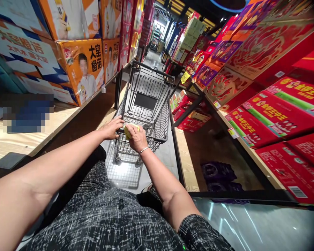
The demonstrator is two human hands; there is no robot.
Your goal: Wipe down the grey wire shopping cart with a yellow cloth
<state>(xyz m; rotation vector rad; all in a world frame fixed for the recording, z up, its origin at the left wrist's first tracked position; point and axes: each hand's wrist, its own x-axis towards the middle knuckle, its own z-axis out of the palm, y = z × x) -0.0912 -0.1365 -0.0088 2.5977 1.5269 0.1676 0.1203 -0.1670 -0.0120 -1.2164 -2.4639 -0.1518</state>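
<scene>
A dark wire shopping cart (pixel 162 139) stands right in front of me, its basket open at the top. At its near left corner, my left hand (pixel 112 128) is closed over the rim. My right hand (pixel 138 138), with a thin bracelet at the wrist, presses a yellow cloth (pixel 132 128) against the near rim. Most of that cloth is hidden under my fingers. Inside the basket, the wire bottom shows, with a dark panel (pixel 145 101) on the far side.
Orange drink cartons (pixel 86 69) are stacked on the wooden shelf (pixel 68 120) at left. Red boxes (pixel 272 115) fill the right shelf, with purple packs (pixel 218 172) low beneath. The tiled aisle (pixel 153 57) runs ahead between displays.
</scene>
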